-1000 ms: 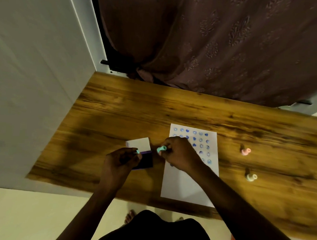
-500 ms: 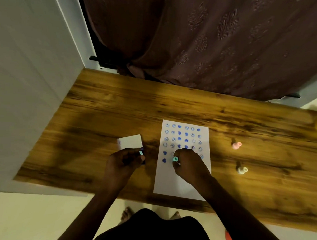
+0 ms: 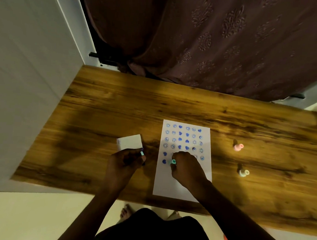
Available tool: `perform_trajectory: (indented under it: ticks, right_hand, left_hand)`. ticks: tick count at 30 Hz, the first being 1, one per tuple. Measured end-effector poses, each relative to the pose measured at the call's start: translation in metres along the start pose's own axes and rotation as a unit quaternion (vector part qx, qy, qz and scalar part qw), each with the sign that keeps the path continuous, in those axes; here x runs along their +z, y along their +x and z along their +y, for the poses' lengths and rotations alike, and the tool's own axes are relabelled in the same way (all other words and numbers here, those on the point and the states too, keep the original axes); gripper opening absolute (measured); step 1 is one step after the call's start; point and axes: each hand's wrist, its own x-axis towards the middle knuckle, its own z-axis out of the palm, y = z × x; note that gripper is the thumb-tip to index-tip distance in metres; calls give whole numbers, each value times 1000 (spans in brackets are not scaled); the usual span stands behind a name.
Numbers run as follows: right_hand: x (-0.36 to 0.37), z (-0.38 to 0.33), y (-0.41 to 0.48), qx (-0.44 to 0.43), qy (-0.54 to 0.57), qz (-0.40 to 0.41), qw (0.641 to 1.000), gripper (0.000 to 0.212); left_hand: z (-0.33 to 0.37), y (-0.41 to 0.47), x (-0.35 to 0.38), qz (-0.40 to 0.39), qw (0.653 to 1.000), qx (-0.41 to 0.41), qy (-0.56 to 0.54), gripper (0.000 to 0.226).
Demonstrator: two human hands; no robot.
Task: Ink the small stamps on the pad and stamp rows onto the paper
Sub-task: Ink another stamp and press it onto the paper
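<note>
Right hand (image 3: 185,168) pressing teal stamp (image 3: 172,162), paper (image 3: 182,189)

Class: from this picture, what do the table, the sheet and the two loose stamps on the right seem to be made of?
Table: wood or a wood-look laminate, with brown grain streaks and a slight sheen; which one cannot be told.
Sheet: thin white matte paper, lying flat and taking blue ink prints.
Pink stamp and pale stamp: probably smooth moulded plastic, judging by pastel colour and rounded shapes.
</note>
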Motion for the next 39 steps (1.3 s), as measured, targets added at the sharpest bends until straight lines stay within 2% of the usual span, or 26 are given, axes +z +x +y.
perform_trajectory:
  ticks: [5,14,18,21,24,27,29,36,39]
  right_hand:
    - [0,-1,3,13,7,3,1000,35]
    - [-1,3,4,12,-9,4,1000,33]
    - [-13,12,2,12,46,4,999,35]
    - [-39,23,-5,10,96,50,994,27]
    - [-64,38,-16,24,217,92,972,23]
    - [-74,45,-33,51,408,50,910,16]
    - [-71,46,-45,42,478,19,877,14]
    - [-70,54,-66,4,519,10,855,20]
    - [-75,62,-70,14,523,11,852,21]
  left_hand:
    - [0,4,7,1,1000,-12,14,23]
    - [10,0,17,-8,1000,-22,3,19]
    - [14,-4,20,-26,999,-17,-7,30]
    - [15,-6,25,-33,999,-16,-4,30]
    - [22,-9,36,-57,998,-5,-19,43]
    - [29,-11,51,-87,996,0,-18,44]
    - [31,-12,60,-114,993,-1,-7,38]
    - [46,-15,91,-180,983,46,8,40]
    - [51,-15,103,-187,982,33,-11,40]
